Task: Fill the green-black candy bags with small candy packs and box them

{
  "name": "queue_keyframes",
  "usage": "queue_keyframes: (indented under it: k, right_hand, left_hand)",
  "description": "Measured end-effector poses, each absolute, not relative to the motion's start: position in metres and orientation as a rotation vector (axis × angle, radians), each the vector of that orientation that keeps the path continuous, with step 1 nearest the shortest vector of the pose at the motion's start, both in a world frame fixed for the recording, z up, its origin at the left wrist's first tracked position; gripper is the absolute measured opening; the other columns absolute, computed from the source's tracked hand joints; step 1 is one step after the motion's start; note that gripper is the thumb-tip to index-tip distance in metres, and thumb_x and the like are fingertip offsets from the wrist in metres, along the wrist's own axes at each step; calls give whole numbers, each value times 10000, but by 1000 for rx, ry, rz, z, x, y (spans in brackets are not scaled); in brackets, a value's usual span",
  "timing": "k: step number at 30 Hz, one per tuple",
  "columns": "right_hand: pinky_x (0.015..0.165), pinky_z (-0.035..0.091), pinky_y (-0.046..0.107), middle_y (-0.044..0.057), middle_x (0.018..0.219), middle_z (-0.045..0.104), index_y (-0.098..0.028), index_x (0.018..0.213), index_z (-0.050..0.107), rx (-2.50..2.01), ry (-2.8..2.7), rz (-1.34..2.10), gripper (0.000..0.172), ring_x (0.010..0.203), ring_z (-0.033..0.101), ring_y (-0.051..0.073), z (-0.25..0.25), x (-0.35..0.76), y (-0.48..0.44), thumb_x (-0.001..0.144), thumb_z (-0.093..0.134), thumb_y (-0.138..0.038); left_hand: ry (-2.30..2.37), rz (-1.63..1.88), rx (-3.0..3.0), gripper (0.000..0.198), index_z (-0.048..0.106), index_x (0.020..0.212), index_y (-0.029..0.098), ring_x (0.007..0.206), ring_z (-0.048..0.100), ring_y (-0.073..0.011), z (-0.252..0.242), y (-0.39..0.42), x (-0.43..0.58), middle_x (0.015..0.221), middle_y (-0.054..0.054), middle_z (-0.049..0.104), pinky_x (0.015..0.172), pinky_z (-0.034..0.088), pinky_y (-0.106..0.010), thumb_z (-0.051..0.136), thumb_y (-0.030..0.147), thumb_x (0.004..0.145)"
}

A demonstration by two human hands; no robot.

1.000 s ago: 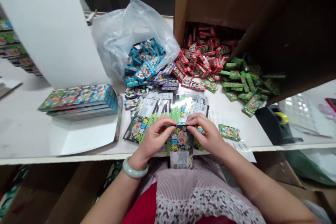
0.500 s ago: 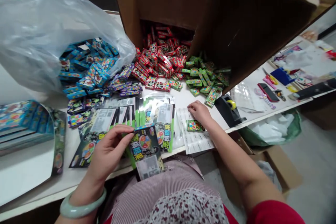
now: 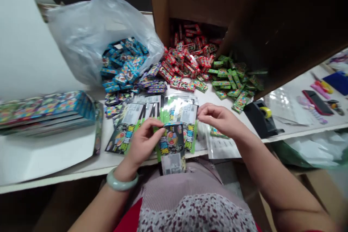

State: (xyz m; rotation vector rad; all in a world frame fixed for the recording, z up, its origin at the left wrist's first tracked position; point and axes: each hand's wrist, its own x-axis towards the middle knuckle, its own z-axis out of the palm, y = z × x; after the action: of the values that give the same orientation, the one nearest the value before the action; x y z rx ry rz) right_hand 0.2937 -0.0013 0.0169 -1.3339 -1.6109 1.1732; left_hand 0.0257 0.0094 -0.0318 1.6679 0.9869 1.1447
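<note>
My left hand (image 3: 148, 141) is closed, thumb and fingers pinching the top edge of a black printed candy packet (image 3: 172, 143), which hangs upright at the table's front edge. My right hand (image 3: 217, 117) has its thumb and fingertips pressed together; anything between them is too small to make out. Below that hand lies a sheet of small printed labels (image 3: 224, 148), with a small green candy box (image 3: 217, 133) on it, partly hidden by the hand. More black and green packets (image 3: 123, 132) lie overlapping on the table behind my left hand.
Behind the packets are heaps of small blue boxes (image 3: 127, 69), purple boxes (image 3: 152, 81), red boxes (image 3: 187, 61) and green boxes (image 3: 228, 79). A large carton (image 3: 195, 0) and a plastic bag (image 3: 108, 18) stand behind them. A tape dispenser (image 3: 262, 117) stands right, a display box (image 3: 54, 152) left.
My right hand has lifted off the label sheet and moved left toward the packet. My left hand still holds the packet. The camera view has turned left.
</note>
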Motion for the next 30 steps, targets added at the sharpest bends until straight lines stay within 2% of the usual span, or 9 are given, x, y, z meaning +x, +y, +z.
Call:
queue_keyframes:
  k: [4, 10, 16, 21, 24, 27, 30]
  right_hand:
    - [771, 455, 312, 18, 815, 636, -209, 685, 618, -1227, -1792, 1304, 145, 798, 582, 151, 39, 233, 16, 799, 639, -298]
    - [545, 394, 270, -12, 622, 575, -197, 672, 598, -1401, -1701, 1516, 164, 562, 486, 110, 20, 213, 32, 774, 659, -311]
    - [532, 389, 262, -5, 621, 604, -191, 683, 610, -1478, -1677, 1466, 169, 562, 505, 112, 15, 210, 34, 737, 691, -330]
    - [531, 395, 256, -2, 632, 608, -189, 688, 606, -1516, -1699, 1440, 171, 568, 514, 116, 9, 209, 39, 734, 690, -331]
    - [517, 404, 238, -16, 648, 610, -195, 732, 610, -1499, -1586, 1620, 166, 552, 512, 103, 5, 211, 43, 699, 718, -318]
    - [522, 436, 228, -22, 655, 612, -194, 762, 613, -1437, -1316, 1975, 192, 560, 548, 104, 6, 210, 43, 649, 728, -296]
    - [519, 459, 236, -20, 602, 590, -183, 682, 618, -1372, -1163, 2244, 158, 549, 556, 117, 14, 207, 36, 636, 700, -310]
  left_hand:
    - [1014, 1122, 1627, 52, 596, 868, 210, 828, 577, -157, -32, 5, 27, 842, -20, 599, 733, 457, -280, 627, 222, 828]
    - [994, 1105, 1573, 81, 590, 858, 204, 823, 565, -162, -31, 5, 24, 829, -24, 598, 730, 450, -297, 556, 275, 878]
    - [1046, 1146, 1559, 157, 586, 810, 210, 763, 552, -154, -33, 6, 32, 775, -4, 591, 719, 440, -310, 712, 292, 765]
    - [1044, 1186, 1541, 102, 575, 781, 201, 748, 542, -145, -32, 6, 34, 766, -2, 570, 722, 439, -310, 671, 231, 796]
    - [1050, 1189, 1483, 128, 582, 875, 202, 815, 563, -151, -35, 2, 32, 848, -18, 591, 762, 462, -306, 672, 230, 788]
    - [923, 1033, 1286, 339, 556, 1110, 207, 933, 612, -184, -39, -10, 28, 1030, -72, 637, 802, 506, -326, 669, 272, 798]
    - [780, 852, 1224, 339, 600, 1115, 190, 929, 647, -216, -32, -29, 14, 1047, -92, 677, 802, 542, -358, 650, 356, 824]
